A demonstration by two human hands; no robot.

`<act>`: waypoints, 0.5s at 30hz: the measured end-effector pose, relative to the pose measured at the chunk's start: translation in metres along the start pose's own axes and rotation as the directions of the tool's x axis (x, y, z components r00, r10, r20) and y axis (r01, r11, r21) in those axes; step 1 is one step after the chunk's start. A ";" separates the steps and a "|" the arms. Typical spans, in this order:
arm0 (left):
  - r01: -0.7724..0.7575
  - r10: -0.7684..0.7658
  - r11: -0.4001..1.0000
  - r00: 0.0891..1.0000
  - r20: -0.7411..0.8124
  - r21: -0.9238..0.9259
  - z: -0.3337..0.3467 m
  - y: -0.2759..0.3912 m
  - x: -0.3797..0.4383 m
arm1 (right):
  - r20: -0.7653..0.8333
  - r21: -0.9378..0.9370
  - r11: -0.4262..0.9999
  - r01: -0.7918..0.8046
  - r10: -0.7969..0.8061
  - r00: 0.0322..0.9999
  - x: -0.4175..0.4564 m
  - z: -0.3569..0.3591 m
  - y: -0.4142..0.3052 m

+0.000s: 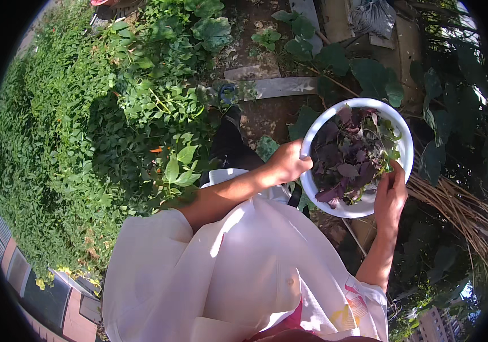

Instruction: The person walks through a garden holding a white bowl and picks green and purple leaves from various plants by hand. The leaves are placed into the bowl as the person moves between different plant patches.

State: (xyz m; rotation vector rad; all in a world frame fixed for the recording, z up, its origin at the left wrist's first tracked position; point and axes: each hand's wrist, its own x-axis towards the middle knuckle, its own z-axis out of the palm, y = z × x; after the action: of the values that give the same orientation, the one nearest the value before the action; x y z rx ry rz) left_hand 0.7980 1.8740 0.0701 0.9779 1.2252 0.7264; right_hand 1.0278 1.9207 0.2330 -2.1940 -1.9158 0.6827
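Observation:
A round white basin [356, 101] is held in front of my body, to the right of the middle. Inside lies a loose pile of purple perilla-like leaves [348, 170] mixed with green ones. My left hand [289, 162] grips the basin's left rim, its thumb over the edge. My right hand [391, 194] reaches over the right rim, and its fingertips touch green leaves [391, 156] inside. Whether those fingers pinch a leaf cannot be made out.
Dense leafy pepper-like plants [69, 141] fill the left side. Boards [284, 87] lie across the soil ahead. Large-leaved vines [333, 57] spread at the upper right. A bundle of dry stalks [457, 209] lies beyond the basin's right side.

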 end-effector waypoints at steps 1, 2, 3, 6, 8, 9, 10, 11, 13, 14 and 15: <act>0.075 -0.074 0.997 0.997 -0.024 0.037 -0.013 0.006 0.002 | 0.024 -0.036 0.999 -0.029 0.030 0.999 0.007 0.000 -0.014; 0.138 -0.137 0.989 0.990 -0.013 0.060 -0.033 0.011 0.015 | 0.076 -0.071 0.997 0.018 -0.012 0.997 0.030 -0.001 -0.029; 0.188 -0.187 0.978 0.982 -0.009 0.087 -0.057 0.026 0.032 | 0.042 0.008 1.000 0.014 -0.014 0.999 0.054 -0.003 -0.051; 0.188 -0.184 0.981 0.980 -0.078 0.050 -0.104 0.047 0.055 | 0.061 -0.076 0.996 0.042 -0.038 0.997 0.101 -0.018 -0.102; 0.207 -0.216 0.973 0.973 -0.086 -0.100 -0.129 0.054 0.070 | 0.119 -0.065 0.998 0.008 0.000 0.993 0.129 -0.020 -0.131; 0.232 -0.245 0.960 0.967 -0.066 -0.160 -0.143 0.062 0.077 | 0.120 -0.059 0.998 0.019 -0.011 0.993 0.137 -0.018 -0.137; 0.181 -0.190 0.981 0.969 -0.157 -0.071 -0.151 0.067 0.088 | 0.117 -0.045 0.998 0.040 -0.035 0.993 0.147 -0.014 -0.136; 0.094 -0.116 0.988 0.976 -0.185 -0.125 -0.160 0.069 0.095 | 0.117 -0.032 0.997 0.064 -0.060 0.991 0.155 -0.011 -0.136; 0.050 -0.088 0.987 0.963 -0.253 -0.152 -0.176 0.075 0.110 | 0.149 0.000 0.999 0.047 -0.046 0.988 0.173 -0.005 -0.141; 0.146 -0.158 0.987 0.964 -0.215 -0.071 -0.189 0.078 0.114 | 0.182 -0.066 0.996 0.068 -0.055 0.982 0.186 -0.006 -0.148; 0.112 -0.146 0.982 0.960 -0.238 -0.151 -0.197 0.081 0.114 | 0.216 -0.136 0.987 0.089 -0.059 0.975 0.194 -0.009 -0.152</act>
State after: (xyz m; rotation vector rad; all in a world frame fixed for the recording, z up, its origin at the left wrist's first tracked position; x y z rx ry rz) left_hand 0.6343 2.0510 0.0857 0.7016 1.4239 0.8350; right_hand 0.9101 2.1360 0.2558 -2.1966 -2.2045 0.8186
